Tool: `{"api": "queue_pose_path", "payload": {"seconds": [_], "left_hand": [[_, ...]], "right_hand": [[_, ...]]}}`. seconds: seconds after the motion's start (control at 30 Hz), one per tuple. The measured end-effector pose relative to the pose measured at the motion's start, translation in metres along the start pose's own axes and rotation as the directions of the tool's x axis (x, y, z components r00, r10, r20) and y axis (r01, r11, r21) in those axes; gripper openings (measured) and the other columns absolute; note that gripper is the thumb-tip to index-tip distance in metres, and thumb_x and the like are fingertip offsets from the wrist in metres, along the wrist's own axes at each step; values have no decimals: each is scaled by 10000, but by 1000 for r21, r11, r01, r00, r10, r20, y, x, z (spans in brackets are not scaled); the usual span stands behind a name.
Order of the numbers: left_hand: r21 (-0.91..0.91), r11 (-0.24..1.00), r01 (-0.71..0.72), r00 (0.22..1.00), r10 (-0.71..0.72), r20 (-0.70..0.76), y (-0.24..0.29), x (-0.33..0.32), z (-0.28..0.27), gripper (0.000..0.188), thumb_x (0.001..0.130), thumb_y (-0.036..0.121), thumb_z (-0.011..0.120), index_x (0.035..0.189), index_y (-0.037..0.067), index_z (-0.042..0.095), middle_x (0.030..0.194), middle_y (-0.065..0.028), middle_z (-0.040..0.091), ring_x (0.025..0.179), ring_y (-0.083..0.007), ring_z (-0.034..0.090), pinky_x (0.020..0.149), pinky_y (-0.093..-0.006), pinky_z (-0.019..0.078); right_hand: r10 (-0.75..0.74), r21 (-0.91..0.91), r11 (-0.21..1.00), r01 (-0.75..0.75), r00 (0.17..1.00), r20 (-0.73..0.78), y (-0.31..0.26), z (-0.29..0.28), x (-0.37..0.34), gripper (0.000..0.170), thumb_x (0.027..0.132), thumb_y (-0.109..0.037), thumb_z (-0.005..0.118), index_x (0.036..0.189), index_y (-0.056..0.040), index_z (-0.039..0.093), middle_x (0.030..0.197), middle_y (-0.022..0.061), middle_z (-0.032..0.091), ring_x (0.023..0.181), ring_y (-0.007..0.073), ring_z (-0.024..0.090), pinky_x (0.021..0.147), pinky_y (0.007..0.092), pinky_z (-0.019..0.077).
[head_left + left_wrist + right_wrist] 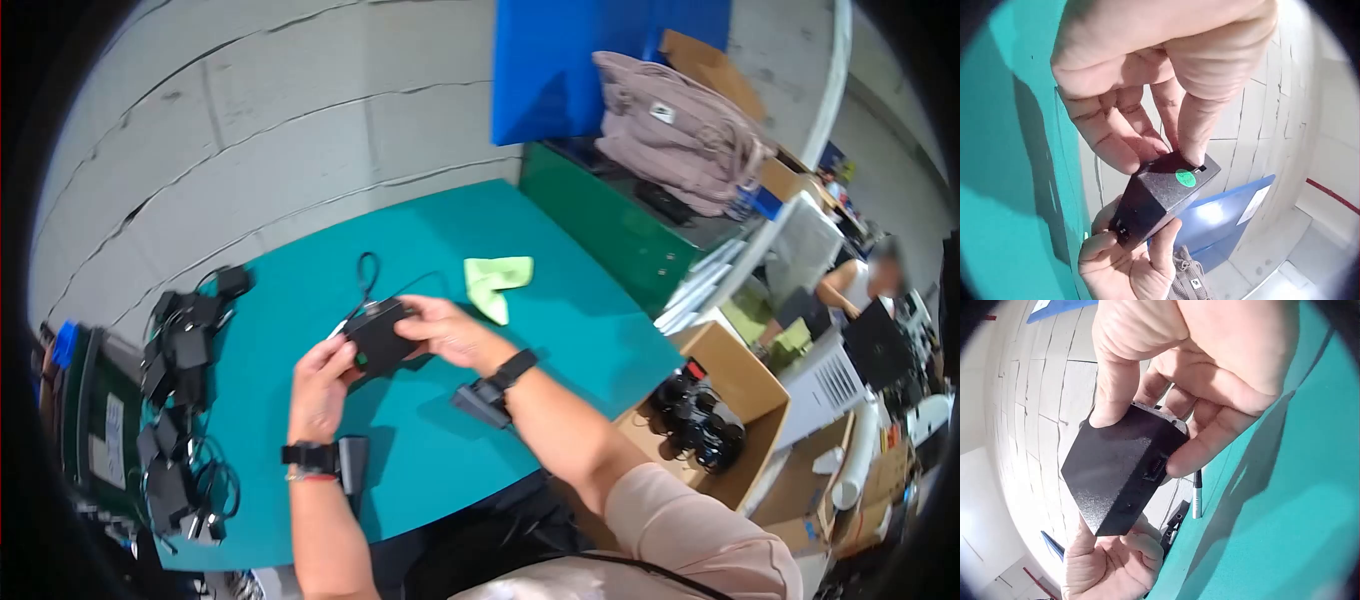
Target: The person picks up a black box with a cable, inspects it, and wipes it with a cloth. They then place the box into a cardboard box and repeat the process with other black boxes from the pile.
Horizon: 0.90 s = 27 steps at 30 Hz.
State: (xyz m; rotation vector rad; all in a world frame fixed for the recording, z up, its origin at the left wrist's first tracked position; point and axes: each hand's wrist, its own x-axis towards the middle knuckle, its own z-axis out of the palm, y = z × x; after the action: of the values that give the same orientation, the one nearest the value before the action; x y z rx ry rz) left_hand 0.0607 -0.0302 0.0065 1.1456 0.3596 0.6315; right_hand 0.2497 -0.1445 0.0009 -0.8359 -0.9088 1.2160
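While the left hand (322, 388) is pinching one end of a black box (378, 338), the right hand (450, 330) is gripping the other — both holding it above the teal surface (440, 465); black adapters (190, 346) are crowding its left edge.

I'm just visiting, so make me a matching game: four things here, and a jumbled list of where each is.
1. Black box
2. Light green cloth
3. Pinkish bag
4. Round green sticker

A. On the dark green cabinet
B. Between left hand and right hand
C. On the held item
D. Flat on the teal tabletop

Pairs: 1-B, 2-D, 3-A, 4-C
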Motion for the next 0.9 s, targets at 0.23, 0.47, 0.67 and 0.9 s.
{"api": "queue_pose_path", "payload": {"seconds": [0.23, 0.47, 0.67, 0.9], "left_hand": [[14, 998, 58, 996, -59, 71, -2, -1, -8, 324, 870, 179, 572, 1156, 31, 529, 1024, -14, 587, 963, -117, 541, 821, -332, 456], [-92, 996, 12, 982, 6, 187, 7, -7, 11, 376, 783, 34, 658, 1140, -30, 560, 1037, -97, 621, 885, -156, 609, 764, -286, 521], [-99, 995, 9, 983, 10, 186, 9, -7, 11, 335, 791, 34, 650, 1115, -15, 581, 1044, -101, 620, 896, -168, 610, 767, -294, 521], [-97, 994, 42, 989, -27, 148, 8, -5, 10, 380, 789, 65, 662, 1145, -15, 556, 1050, -99, 608, 926, -185, 602, 805, -317, 511]], "right_hand": [[35, 33, 999, -36, 999, 36, -2, 0, 0, 413, 802, -121, 650, 1172, -49, 479, 1012, 41, 592, 888, 156, 599, 681, 322, 527], [-29, 122, 992, 22, 998, 63, -7, 2, -2, 492, 815, -211, 656, 1250, -89, 460, 1054, 27, 584, 918, 137, 590, 742, 296, 512], [-29, 93, 995, 21, 997, 77, -3, -4, -1, 485, 816, -220, 656, 1247, -95, 471, 1072, 23, 584, 927, 128, 587, 743, 288, 511], [-28, 72, 997, 27, 999, 22, -5, 1, -3, 491, 822, -231, 652, 1246, -73, 463, 1071, 38, 576, 915, 141, 592, 710, 283, 522]]}}
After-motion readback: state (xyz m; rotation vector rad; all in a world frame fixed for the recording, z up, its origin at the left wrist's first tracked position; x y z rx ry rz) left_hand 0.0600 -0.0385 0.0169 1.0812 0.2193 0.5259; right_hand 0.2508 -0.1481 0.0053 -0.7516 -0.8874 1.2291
